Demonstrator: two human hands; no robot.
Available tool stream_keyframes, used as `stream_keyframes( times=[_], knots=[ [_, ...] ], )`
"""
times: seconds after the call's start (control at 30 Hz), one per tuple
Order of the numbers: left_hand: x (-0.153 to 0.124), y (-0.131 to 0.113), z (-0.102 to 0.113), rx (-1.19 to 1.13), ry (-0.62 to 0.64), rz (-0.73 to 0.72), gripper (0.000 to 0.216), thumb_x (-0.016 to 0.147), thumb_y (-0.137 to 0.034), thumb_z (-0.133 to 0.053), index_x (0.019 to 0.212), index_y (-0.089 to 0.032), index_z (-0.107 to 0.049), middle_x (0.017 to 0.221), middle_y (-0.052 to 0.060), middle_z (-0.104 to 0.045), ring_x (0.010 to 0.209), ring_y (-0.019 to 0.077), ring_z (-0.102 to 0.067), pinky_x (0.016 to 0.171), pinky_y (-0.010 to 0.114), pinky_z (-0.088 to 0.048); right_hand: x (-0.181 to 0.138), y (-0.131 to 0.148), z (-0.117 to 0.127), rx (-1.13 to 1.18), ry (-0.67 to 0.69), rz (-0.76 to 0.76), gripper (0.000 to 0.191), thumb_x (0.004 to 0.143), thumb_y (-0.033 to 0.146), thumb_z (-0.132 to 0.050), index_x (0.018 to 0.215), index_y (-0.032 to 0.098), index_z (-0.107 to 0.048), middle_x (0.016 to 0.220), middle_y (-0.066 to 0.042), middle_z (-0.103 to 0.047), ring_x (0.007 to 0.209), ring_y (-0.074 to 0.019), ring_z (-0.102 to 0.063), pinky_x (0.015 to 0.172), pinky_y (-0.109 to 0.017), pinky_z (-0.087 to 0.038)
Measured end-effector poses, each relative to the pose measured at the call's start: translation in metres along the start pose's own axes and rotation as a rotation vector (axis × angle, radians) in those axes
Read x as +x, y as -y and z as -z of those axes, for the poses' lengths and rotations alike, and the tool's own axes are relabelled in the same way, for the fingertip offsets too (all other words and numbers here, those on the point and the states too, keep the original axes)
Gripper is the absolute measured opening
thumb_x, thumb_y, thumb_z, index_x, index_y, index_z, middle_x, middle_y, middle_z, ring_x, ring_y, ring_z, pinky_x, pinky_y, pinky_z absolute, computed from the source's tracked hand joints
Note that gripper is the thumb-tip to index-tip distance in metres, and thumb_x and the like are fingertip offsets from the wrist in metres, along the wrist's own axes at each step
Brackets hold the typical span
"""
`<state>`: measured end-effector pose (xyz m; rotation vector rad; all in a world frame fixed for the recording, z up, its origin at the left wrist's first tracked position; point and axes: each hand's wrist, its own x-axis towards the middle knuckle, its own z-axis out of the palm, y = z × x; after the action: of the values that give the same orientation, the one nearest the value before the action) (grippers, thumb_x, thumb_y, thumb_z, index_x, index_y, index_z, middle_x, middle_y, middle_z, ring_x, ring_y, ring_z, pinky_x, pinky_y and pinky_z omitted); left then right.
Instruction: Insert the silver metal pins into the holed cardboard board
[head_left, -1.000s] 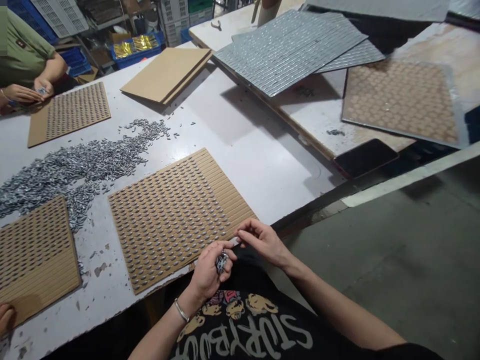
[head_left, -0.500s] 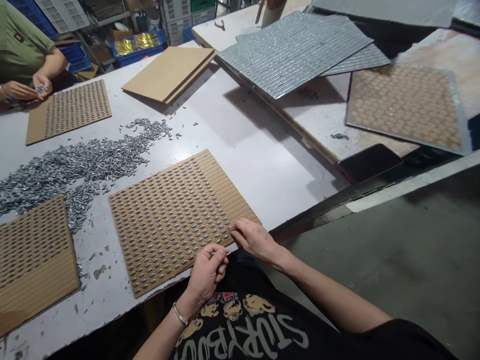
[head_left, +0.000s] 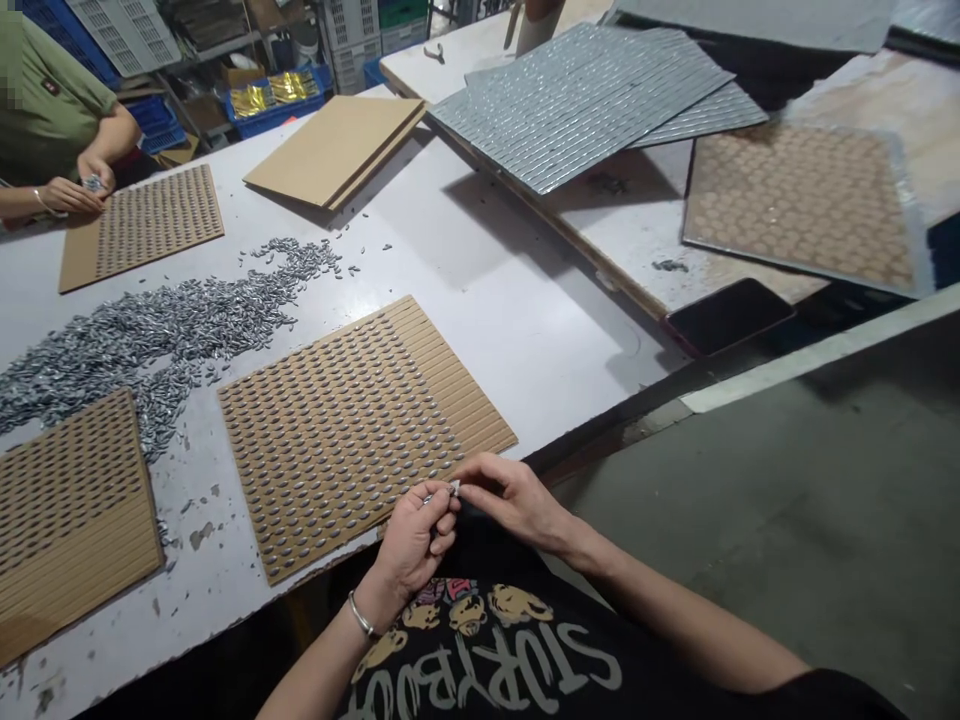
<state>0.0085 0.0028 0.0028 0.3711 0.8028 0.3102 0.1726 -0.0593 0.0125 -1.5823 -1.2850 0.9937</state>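
On my feed: black shirt [head_left: 637,640], cartoon print [head_left: 466,608], grey lettering [head_left: 491,672] (upside down to me); silver bangle [head_left: 361,616] behind left hand [head_left: 414,540].

Okay, so the near middle board [head_left: 341,440] was tan with rows of silvery-grey dots and plain lines down its right side. Loose pieces [head_left: 180,325] were shiny grey, the surface [head_left: 517,345] white, far sheets [head_left: 585,105] striped silver.

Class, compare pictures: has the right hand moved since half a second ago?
Yes: against the cardboard board in front, the right hand has moved toward the black shirt, to the left hand.
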Motion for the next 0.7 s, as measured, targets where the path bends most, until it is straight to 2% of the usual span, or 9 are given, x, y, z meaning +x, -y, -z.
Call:
stream_keyframes(
  times=[0.1, 0.27, 0.33, 0.43, 0.57, 0.7],
  knots=[
    [0.0, 0.003, -0.002, 0.033, 0.02, 0.034, 0.031, 0.074, -0.034, -0.076, 0.084, -0.013, -0.056, 0.071, -0.001, -0.053, 0.048, 0.0011, -0.035, 0.035, 0.011, -0.019, -0.011, 0.001, -0.005, 0.081, -0.009, -0.044, 0.014, 0.089, 0.031, -0.058, 0.086, 0.019, -0.064, 0.081, -0.002, -0.065, 0.076, -0.0143, -0.061, 0.07, -0.025, -0.048],
    [0.001, 0.005, -0.001, 0.098, -0.001, 0.077, 0.033, 0.078, -0.042, -0.069, 0.087, -0.012, -0.06, 0.073, 0.003, -0.057, 0.049, 0.0034, -0.04, 0.036, 0.013, -0.02, -0.008, -0.017, 0.007, 0.155, -0.122, -0.174, 0.022, 0.093, 0.038, -0.051, 0.094, 0.018, -0.061, 0.077, -0.002, -0.065, 0.063, -0.0139, -0.06, 0.059, -0.026, -0.05],
    [0.0, 0.004, 0.0, 0.132, -0.008, 0.085, 0.034, 0.078, -0.043, -0.068, 0.088, -0.011, -0.061, 0.073, 0.004, -0.058, 0.049, 0.0041, -0.042, 0.036, 0.014, -0.022, -0.001, -0.024, 0.016, 0.035, -0.14, -0.109, 0.021, 0.092, 0.035, -0.05, 0.094, 0.018, -0.062, 0.078, -0.003, -0.065, 0.067, -0.0155, -0.061, 0.062, -0.027, -0.05],
    [0.0, 0.002, 0.002, 0.18, -0.001, 0.095, 0.033, 0.079, -0.043, -0.067, 0.086, -0.011, -0.061, 0.072, 0.003, -0.059, 0.047, 0.0036, -0.04, 0.036, 0.015, -0.021, 0.009, -0.029, 0.023, -0.17, -0.047, 0.021, 0.018, 0.092, 0.028, -0.05, 0.094, 0.019, -0.065, 0.086, -0.005, -0.066, 0.08, -0.0174, -0.062, 0.074, -0.03, -0.05],
    [0.0, 0.001, 0.006, 0.21, 0.013, 0.105, 0.03, 0.08, -0.041, -0.065, 0.088, -0.012, -0.061, 0.074, 0.003, -0.059, 0.047, 0.0034, -0.039, 0.037, 0.015, -0.021, 0.016, -0.028, 0.018, -0.331, 0.069, 0.012, 0.015, 0.093, 0.024, -0.048, 0.089, 0.019, -0.061, 0.082, -0.004, -0.064, 0.077, -0.0166, -0.059, 0.071, -0.028, -0.047],
    [0.0, -0.001, 0.008, 0.211, -0.012, 0.094, 0.03, 0.079, -0.04, -0.066, 0.087, -0.012, -0.06, 0.073, 0.002, -0.059, 0.048, 0.0036, -0.04, 0.037, 0.015, -0.022, 0.018, -0.026, 0.011, -0.517, 0.117, 0.047, 0.016, 0.095, 0.022, -0.044, 0.088, 0.019, -0.058, 0.084, -0.005, -0.062, 0.078, -0.0176, -0.057, 0.07, -0.028, -0.044]
  ],
)
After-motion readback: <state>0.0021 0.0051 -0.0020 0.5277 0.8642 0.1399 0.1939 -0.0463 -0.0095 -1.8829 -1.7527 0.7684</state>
